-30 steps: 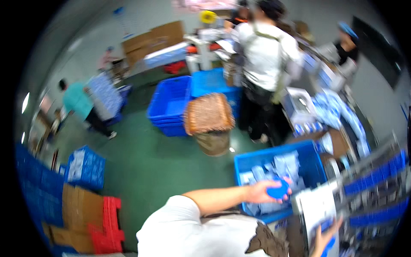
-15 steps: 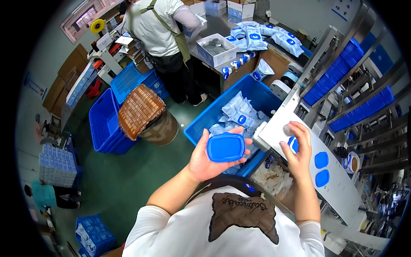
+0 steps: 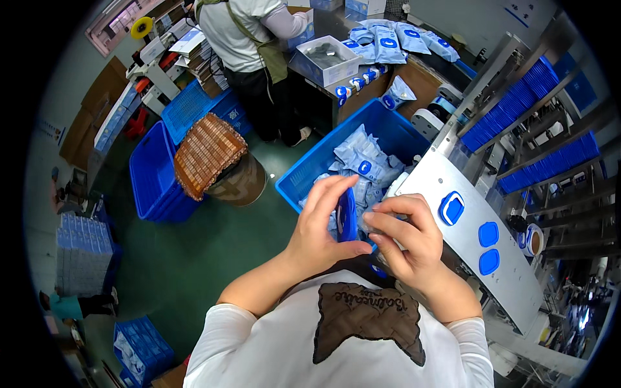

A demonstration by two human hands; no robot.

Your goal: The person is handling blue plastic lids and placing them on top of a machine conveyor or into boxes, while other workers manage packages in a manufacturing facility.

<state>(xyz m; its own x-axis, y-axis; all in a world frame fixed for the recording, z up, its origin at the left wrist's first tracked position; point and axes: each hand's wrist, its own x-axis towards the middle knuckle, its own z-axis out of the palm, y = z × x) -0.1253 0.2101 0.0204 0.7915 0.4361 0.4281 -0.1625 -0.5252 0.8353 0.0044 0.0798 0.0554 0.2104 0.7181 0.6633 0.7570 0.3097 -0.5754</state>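
A pale machine plate [image 3: 511, 294] stands beside a blue crate [image 3: 296, 194]. From here I see the left hand [image 3: 317, 226] clamped on the blue lid [image 3: 348, 216], edge-up; whether the right hand [image 3: 411, 239], just beside it, grips anything, I cannot tell. Lid: probably light, stiff, slippery; hold by the rim. Half a second ago it lay flat on the left hand, the right over the plate.

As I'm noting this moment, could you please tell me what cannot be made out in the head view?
Head view:
Blue lid in the left hand: faces mostly hidden, turned nearly edge-on.
Right hand: anything pinched is mostly hidden by its fingers.
Blue bin: floor mostly covered by packets.
Co-worker: head mostly cut off by upper edge.
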